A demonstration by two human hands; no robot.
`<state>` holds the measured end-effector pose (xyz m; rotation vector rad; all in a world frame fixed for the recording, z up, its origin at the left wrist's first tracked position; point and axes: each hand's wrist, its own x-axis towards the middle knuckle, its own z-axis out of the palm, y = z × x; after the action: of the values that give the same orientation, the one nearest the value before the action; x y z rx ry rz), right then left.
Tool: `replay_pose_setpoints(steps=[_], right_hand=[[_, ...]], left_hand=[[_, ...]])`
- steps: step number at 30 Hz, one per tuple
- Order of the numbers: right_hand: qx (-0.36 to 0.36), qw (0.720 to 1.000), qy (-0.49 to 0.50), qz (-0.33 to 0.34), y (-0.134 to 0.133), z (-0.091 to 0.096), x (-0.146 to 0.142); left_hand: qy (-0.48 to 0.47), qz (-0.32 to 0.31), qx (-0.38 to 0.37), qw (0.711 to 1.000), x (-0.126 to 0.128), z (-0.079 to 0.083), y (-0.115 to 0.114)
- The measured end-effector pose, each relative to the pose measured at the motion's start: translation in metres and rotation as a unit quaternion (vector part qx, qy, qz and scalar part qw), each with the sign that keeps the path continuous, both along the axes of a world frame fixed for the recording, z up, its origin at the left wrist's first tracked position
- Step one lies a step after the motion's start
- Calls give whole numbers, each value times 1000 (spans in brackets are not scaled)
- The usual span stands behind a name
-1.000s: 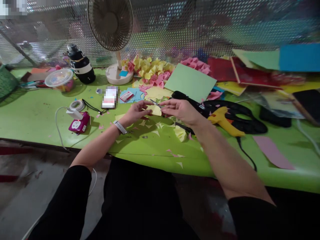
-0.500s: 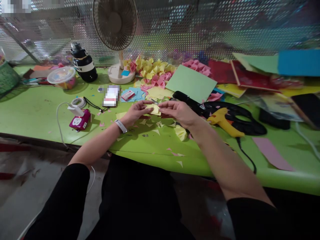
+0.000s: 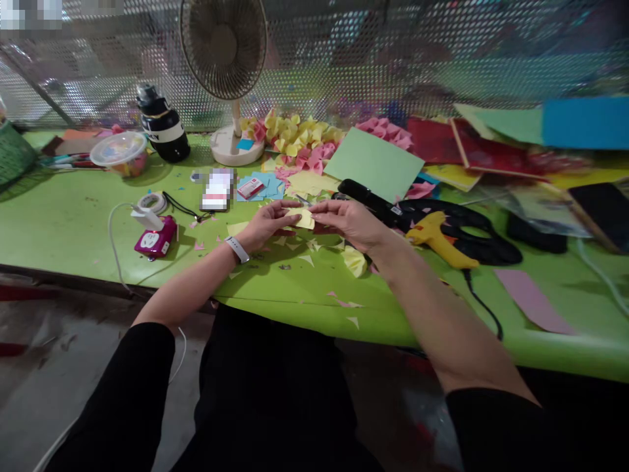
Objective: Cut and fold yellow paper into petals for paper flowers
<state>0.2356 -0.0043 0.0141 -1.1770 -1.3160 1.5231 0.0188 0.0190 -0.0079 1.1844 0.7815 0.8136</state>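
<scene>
A small piece of pale yellow paper (image 3: 303, 219) is held between my two hands, just above the table's middle. My left hand (image 3: 268, 223) pinches its left side, with a white band on the wrist. On the other side, my right hand (image 3: 346, 221) is closed on its right edge. Scissors (image 3: 303, 200) seem to lie behind the paper, mostly hidden. Yellow paper offcuts (image 3: 307, 260) are scattered below my hands. A folded yellow paper flower (image 3: 354, 262) rests beneath my right wrist.
Yellow and pink paper flowers (image 3: 295, 136) are heaped before the fan (image 3: 223, 46). At right lie a yellow glue gun (image 3: 437, 237), a black stapler-like tool (image 3: 366, 200) and a pink paper strip (image 3: 531, 301). A purple power socket (image 3: 157, 239), phone (image 3: 217, 190) and black bottle (image 3: 164, 128) stand left.
Both hands keep hold of the yellow paper in nearly the same place; the right fingers have shifted slightly along it. The whole view has moved a little.
</scene>
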Motion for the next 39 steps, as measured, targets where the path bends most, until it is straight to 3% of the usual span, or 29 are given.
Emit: replay_pose_setpoints(steps=[12,23,27,30,34,39], right_hand=[[-13,1000,-3,7,0,1,1],[22,998,-52,21,0,-7,-5],[13,996,-58,60,0,-9,-5],[28,994,-64,81,-1,-10,-3],[89,990,-91,61,-3,-9,-1],[55,994,-41,90,-1,-8,-4]], left_hand=[[-21,-5,-4,1000,0,-4,1],[20,18,57,998,4,4,-8],[42,19,84,995,5,3,-9],[42,14,69,997,4,6,-10],[32,17,27,999,4,10,-10],[25,19,59,998,4,13,-11]])
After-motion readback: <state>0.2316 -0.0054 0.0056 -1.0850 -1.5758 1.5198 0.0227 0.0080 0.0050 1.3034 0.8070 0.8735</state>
